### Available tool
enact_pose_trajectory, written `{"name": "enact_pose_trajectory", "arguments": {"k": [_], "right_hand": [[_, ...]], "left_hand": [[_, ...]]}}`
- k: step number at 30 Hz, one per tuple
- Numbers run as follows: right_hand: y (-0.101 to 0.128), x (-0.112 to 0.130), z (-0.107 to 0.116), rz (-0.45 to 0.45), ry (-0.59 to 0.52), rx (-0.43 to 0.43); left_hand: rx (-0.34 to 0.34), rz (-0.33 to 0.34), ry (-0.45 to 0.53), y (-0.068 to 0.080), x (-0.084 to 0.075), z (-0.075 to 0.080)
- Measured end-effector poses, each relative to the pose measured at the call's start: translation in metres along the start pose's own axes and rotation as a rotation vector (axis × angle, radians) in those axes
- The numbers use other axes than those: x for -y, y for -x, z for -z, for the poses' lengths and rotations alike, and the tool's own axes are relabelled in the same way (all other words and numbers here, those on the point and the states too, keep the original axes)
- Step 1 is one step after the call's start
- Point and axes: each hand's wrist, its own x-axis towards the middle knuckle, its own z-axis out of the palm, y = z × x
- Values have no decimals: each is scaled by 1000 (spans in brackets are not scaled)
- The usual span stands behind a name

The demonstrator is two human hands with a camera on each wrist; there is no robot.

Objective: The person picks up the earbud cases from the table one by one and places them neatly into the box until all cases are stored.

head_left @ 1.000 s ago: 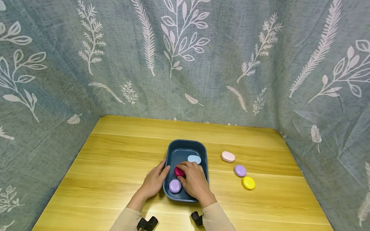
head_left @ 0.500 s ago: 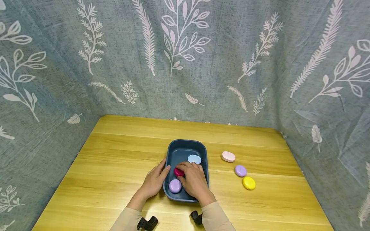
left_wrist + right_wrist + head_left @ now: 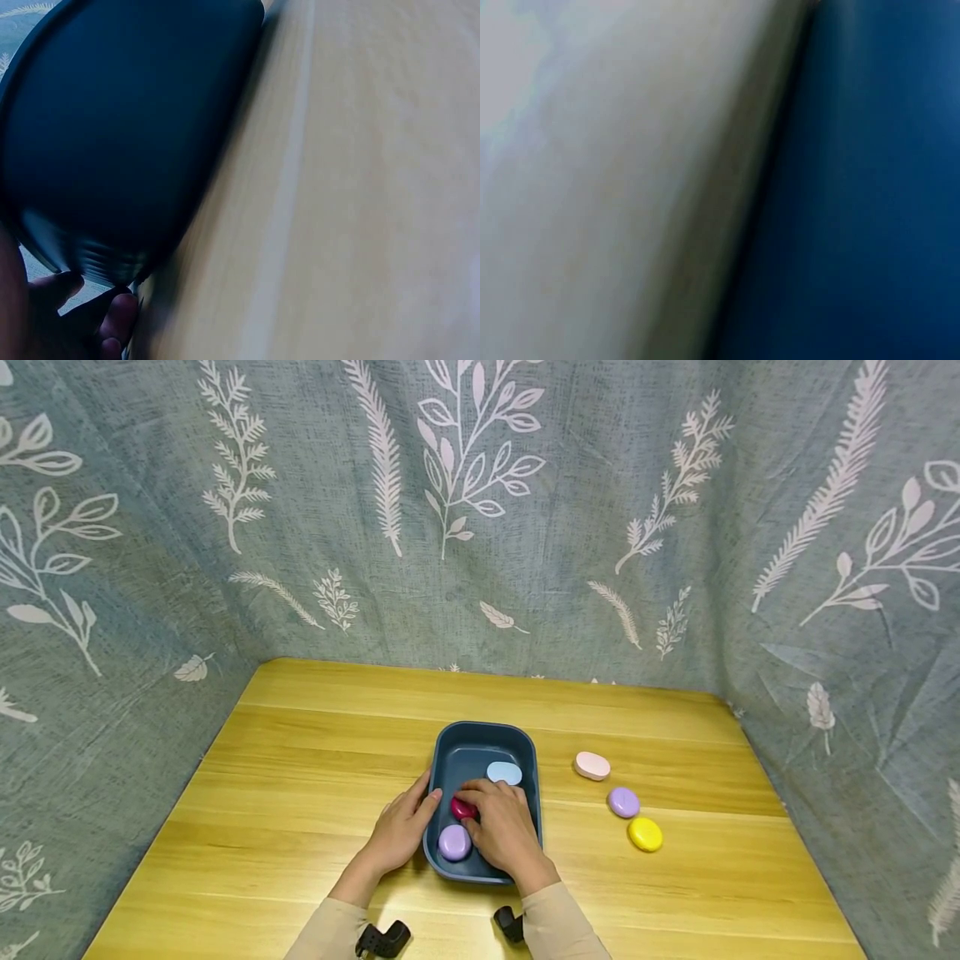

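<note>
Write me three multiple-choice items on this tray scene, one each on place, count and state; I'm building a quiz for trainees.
1. Where does the yellow soap lie?
A in the tray
B on the table right of the tray
C in a hand

2. How many soaps lie on the table outside the tray?
A two
B three
C five

3. What is the right hand doing?
A resting flat on the table
B gripping the magenta soap inside the tray
C lifting the tray

Answers: 1 B, it sits on bare wood; 2 B, pink, purple, yellow; 3 B, fingers curl over it.
</note>
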Motion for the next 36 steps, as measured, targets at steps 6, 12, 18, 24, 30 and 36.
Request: {"name": "enact_pose_trajectory", "arguments": {"k": [6, 12, 18, 24, 30, 36], "right_hand": [[0, 1, 1, -12, -8, 0], [0, 1, 1, -19, -25, -16], [0, 1, 2, -27, -52, -41], [-1, 0, 4, -35, -89, -68], [0, -1, 7, -45, -140, -87], [2, 0, 13, -37, -173, -95]], "left_hand": [[3, 2, 2, 0, 1, 0], [1, 3, 5, 1, 0, 1], [-6, 6, 21, 0, 0, 0], [4, 12, 25, 1, -1, 1], [12, 18, 30, 2, -4, 2], [7, 16, 23, 3, -4, 2]]}}
